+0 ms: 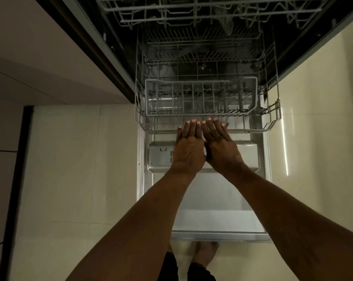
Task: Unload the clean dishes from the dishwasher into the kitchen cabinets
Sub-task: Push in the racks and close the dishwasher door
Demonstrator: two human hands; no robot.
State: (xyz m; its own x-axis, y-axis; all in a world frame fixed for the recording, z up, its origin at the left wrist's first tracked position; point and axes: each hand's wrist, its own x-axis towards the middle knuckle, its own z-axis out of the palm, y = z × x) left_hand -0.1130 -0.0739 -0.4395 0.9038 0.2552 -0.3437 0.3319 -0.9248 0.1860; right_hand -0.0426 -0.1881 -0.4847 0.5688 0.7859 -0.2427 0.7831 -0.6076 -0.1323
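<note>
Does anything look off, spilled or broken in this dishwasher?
Nothing stands out: lower rack and cutlery basket sit square and look empty; left hand and right hand lie flat at its front rim.

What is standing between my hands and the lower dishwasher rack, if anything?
Nothing visible. The left hand and right hand lie side by side with straight fingers at the front rim of the lower rack, above the open door. The cutlery basket sits behind that rim, inside the rack.
</note>
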